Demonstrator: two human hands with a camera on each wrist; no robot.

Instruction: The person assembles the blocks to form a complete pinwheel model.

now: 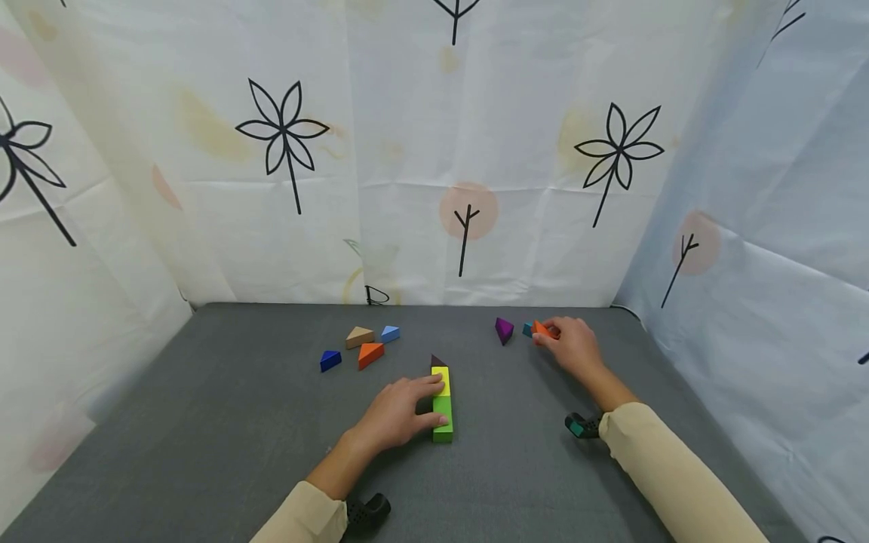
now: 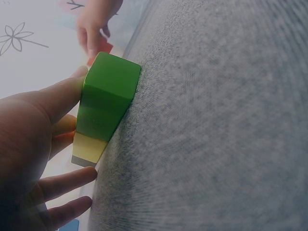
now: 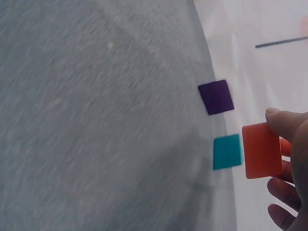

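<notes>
In the head view, my left hand [image 1: 400, 411] rests on a row of blocks, its thumb on the green block [image 1: 443, 432] and a finger across the yellow block [image 1: 444, 373]. A dark brown triangular block [image 1: 437, 361] touches the row's far end. The left wrist view shows the green block [image 2: 108, 82] up close, with the fingers fairly straight. Farther right, my right hand [image 1: 572, 345] pinches an orange block [image 3: 262, 150] between thumb and fingers. Close to it are a teal block [image 3: 227, 151] and a purple block [image 3: 216, 97].
Left of the row lie a tan triangular block [image 1: 359, 337], a light blue one [image 1: 390, 333], an orange-red one [image 1: 370, 354] and a dark blue one [image 1: 330, 360]. The grey tabletop [image 1: 224, 437] ends at a patterned white cloth [image 1: 407, 249].
</notes>
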